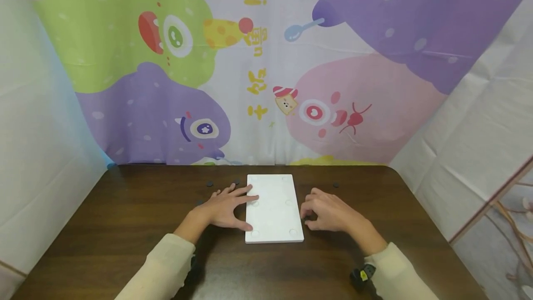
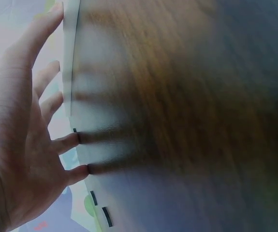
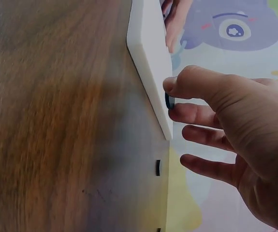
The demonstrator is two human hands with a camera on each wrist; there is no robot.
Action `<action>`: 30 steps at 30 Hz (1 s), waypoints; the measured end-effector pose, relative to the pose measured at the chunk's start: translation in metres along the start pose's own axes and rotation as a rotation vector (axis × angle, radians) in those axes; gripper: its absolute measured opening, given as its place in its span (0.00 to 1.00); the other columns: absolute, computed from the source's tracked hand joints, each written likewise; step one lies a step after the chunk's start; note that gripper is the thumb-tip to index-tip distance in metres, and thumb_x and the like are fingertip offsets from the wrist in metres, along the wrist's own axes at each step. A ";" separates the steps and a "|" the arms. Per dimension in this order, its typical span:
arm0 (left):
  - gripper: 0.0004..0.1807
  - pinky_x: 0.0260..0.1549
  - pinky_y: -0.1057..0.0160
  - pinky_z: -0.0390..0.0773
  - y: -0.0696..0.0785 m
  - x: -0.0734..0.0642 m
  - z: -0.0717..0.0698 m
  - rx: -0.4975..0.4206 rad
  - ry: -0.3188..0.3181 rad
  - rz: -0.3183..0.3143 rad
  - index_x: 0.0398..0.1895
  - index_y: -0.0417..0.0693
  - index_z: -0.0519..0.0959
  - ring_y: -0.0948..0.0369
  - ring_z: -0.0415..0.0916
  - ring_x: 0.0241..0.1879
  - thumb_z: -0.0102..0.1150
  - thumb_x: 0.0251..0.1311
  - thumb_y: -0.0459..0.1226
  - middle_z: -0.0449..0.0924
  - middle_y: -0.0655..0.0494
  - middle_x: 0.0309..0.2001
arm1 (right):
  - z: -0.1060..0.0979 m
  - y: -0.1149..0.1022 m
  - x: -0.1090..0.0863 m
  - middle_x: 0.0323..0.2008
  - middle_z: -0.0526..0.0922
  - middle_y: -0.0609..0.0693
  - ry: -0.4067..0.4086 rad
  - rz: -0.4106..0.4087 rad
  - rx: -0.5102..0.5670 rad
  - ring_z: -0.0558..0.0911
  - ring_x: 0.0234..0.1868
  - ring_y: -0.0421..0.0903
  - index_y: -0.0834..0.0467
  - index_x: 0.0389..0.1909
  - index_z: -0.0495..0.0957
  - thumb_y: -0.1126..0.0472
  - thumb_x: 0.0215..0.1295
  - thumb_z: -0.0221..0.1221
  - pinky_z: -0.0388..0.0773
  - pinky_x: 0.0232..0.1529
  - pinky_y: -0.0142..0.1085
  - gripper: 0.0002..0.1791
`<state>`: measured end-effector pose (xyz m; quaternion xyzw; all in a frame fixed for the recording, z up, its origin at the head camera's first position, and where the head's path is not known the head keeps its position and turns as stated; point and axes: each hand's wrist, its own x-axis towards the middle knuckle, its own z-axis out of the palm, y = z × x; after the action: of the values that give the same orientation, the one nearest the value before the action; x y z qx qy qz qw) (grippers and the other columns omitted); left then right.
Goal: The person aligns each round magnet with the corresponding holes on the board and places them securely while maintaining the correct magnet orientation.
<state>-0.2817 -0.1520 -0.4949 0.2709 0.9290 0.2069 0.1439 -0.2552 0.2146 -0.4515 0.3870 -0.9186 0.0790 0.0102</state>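
A white rectangular board with several shallow round recesses lies on the brown table. My left hand is spread at its left side, with the thumb and some fingertips resting on the board. In the left wrist view, the other fingers of the left hand reach down to the tabletop. Just off the board's right edge, my right hand pinches a small black disc between thumb and index finger. The remaining fingers of the right hand are loosely bent.
Black discs lie about the table: one disc and another at the back left, and one at the back right. A patterned cloth hangs behind the table's far edge.
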 end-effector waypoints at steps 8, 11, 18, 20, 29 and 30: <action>0.56 0.78 0.09 0.47 0.002 -0.003 -0.002 -0.027 0.006 0.026 0.88 0.75 0.68 0.26 0.42 0.92 0.71 0.57 0.77 0.50 0.58 0.95 | 0.000 -0.006 0.004 0.31 0.80 0.37 0.012 -0.036 -0.023 0.71 0.40 0.36 0.45 0.35 0.90 0.59 0.62 0.79 0.70 0.35 0.27 0.07; 0.55 0.77 0.09 0.48 0.011 -0.009 -0.009 -0.011 -0.008 0.023 0.89 0.69 0.67 0.24 0.43 0.91 0.73 0.60 0.72 0.50 0.54 0.95 | 0.001 -0.008 0.006 0.31 0.79 0.37 0.008 -0.043 -0.027 0.71 0.40 0.36 0.46 0.35 0.90 0.59 0.61 0.79 0.69 0.35 0.27 0.07; 0.53 0.79 0.11 0.49 0.015 -0.009 -0.010 0.021 -0.014 0.003 0.90 0.65 0.66 0.27 0.43 0.92 0.75 0.64 0.66 0.49 0.53 0.95 | 0.001 -0.012 0.010 0.30 0.78 0.38 0.004 -0.049 -0.036 0.70 0.40 0.36 0.45 0.34 0.89 0.59 0.60 0.80 0.67 0.34 0.27 0.08; 0.53 0.79 0.11 0.50 0.014 -0.009 -0.010 0.027 -0.014 -0.001 0.90 0.65 0.66 0.27 0.43 0.92 0.75 0.64 0.66 0.49 0.53 0.95 | 0.001 -0.014 0.012 0.30 0.79 0.39 0.005 -0.063 -0.036 0.70 0.40 0.36 0.45 0.34 0.89 0.59 0.61 0.79 0.66 0.33 0.26 0.08; 0.53 0.78 0.10 0.50 0.016 -0.009 -0.011 0.024 -0.018 0.008 0.89 0.65 0.66 0.26 0.43 0.91 0.75 0.64 0.67 0.49 0.52 0.95 | 0.002 -0.019 0.016 0.30 0.79 0.39 -0.021 -0.075 -0.038 0.69 0.38 0.36 0.46 0.36 0.90 0.57 0.62 0.79 0.64 0.33 0.26 0.07; 0.53 0.78 0.10 0.49 0.016 -0.009 -0.010 0.021 -0.018 0.008 0.89 0.65 0.66 0.26 0.43 0.91 0.75 0.64 0.67 0.49 0.52 0.95 | 0.002 -0.019 0.016 0.30 0.79 0.39 -0.020 -0.079 -0.036 0.69 0.38 0.36 0.46 0.37 0.91 0.57 0.63 0.80 0.64 0.33 0.26 0.07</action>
<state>-0.2715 -0.1482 -0.4771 0.2778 0.9287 0.1954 0.1488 -0.2526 0.1897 -0.4498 0.4234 -0.9040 0.0580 0.0109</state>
